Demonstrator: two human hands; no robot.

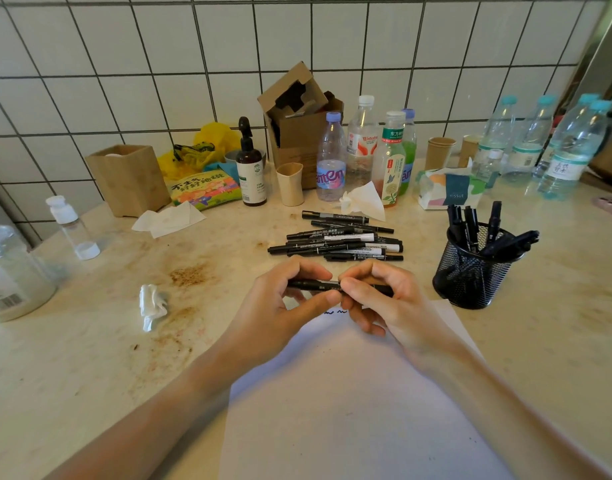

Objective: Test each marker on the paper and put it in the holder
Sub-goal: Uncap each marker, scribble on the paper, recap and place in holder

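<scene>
I grip one black marker level between both hands, my left hand curled round its left half and my right hand pinching its right half, just above the far edge of the white paper. A few small scribbles show on the paper under my fingers. Beyond my hands a pile of black markers lies flat on the table. To my right stands a black mesh holder with several markers upright or leaning inside it. Farther back, against the tiled wall, are plastic bottles, paper cups, an open cardboard box and a tissue pack. A crumpled tissue lies to my left.
</scene>
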